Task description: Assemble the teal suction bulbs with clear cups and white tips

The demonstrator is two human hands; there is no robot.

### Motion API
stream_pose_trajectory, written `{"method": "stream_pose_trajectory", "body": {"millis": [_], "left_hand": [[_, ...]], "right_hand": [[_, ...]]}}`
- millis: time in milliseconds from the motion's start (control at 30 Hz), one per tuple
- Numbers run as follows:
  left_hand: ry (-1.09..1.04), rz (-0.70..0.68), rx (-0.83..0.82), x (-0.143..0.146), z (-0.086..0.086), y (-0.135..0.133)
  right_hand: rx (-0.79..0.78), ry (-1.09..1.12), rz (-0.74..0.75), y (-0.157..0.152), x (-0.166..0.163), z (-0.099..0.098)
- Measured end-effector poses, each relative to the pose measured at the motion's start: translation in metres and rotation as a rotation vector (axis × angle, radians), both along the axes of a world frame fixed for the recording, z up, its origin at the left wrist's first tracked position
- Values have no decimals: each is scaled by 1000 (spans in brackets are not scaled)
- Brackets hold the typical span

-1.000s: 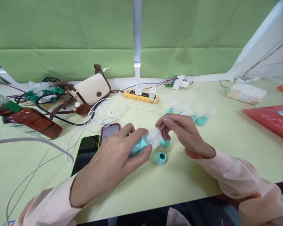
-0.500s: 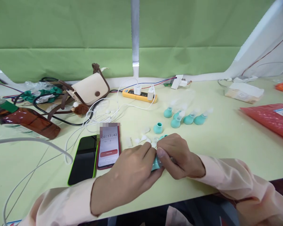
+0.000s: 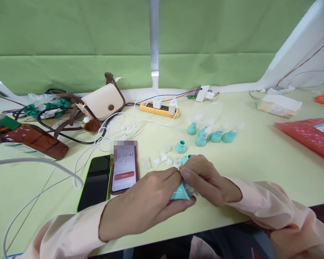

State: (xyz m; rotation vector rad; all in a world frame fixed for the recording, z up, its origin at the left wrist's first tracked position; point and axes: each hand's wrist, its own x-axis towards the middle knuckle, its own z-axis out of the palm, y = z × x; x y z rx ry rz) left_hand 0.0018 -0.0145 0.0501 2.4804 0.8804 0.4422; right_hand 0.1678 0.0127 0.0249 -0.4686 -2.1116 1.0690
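Observation:
My left hand [image 3: 148, 201] is closed around a teal rubber bulb [image 3: 179, 193] near the table's front edge. My right hand [image 3: 206, 180] pinches the clear plastic end of the same bulb, its fingers touching the left fingers. Most of the piece is hidden between both hands. Just beyond the hands lie a loose teal cap [image 3: 180, 146], another teal cap [image 3: 186, 158] half hidden by my fingers, and several small clear tips [image 3: 164, 159]. Farther back stand several assembled teal bulbs with clear tips [image 3: 210, 133].
A red phone [image 3: 124, 167] showing a timer and a black phone [image 3: 94, 182] lie to the left. White cables [image 3: 43, 190], a brown bottle [image 3: 29, 138], a cream bag [image 3: 102, 100] and a yellow power strip [image 3: 160, 109] sit behind. A red packet [image 3: 309, 136] lies at right.
Both hands came down and toward me from mid-table to the front edge, closing together on the teal bulb. The red phone's screen and the parts behind are now uncovered.

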Motion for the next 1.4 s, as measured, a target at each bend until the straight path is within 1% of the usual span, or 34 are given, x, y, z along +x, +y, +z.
{"method": "stream_pose_trajectory", "body": {"millis": [67, 167, 233, 300, 367, 400, 467, 533, 567, 600, 633, 700, 767, 933, 1067, 1200, 1400], "left_hand": [[0, -15, -6, 0, 1, 1], [18, -66, 42, -1, 4, 0], [30, -93, 97, -1, 6, -2], [35, -83, 131, -2, 7, -3], [24, -49, 123, -3, 7, 0], [12, -23, 122, -5, 7, 4], [-7, 56, 142, -10, 3, 17], [27, 195, 182, -17, -2, 34], [78, 278, 171, -21, -6, 44], [96, 345, 167, -25, -10, 52], [114, 370, 160, -29, -14, 60], [137, 403, 156, -35, -22, 73], [158, 413, 152, -37, -29, 80], [222, 414, 174, -38, -50, 90], [269, 369, 159, -41, -65, 95], [282, 348, 124, -44, -69, 98], [319, 397, 95, -42, -73, 104]], "right_hand": [[-61, 16, 17, 0, 1, -1], [-267, 92, 36, 2, 3, -4], [-370, 159, -4, 3, 5, -4], [-386, 199, -83, 3, 8, -1], [-380, 215, -155, 5, 11, 5], [-346, 183, -189, 6, 13, 9], [-176, 30, -289, 12, 18, 19], [53, -208, -414, 22, 23, 27], [131, -335, -470, 28, 26, 29], [174, -457, -509, 34, 29, 30], [189, -588, -530, 40, 31, 31], [191, -831, -508, 50, 35, 29], [195, -975, -461, 58, 37, 25], [205, -1033, -405, 67, 39, 17], [239, -1066, -368, 70, 40, 12], [283, -1046, -381, 67, 29, 4], [371, -1043, -401, 68, 9, -19]]}}
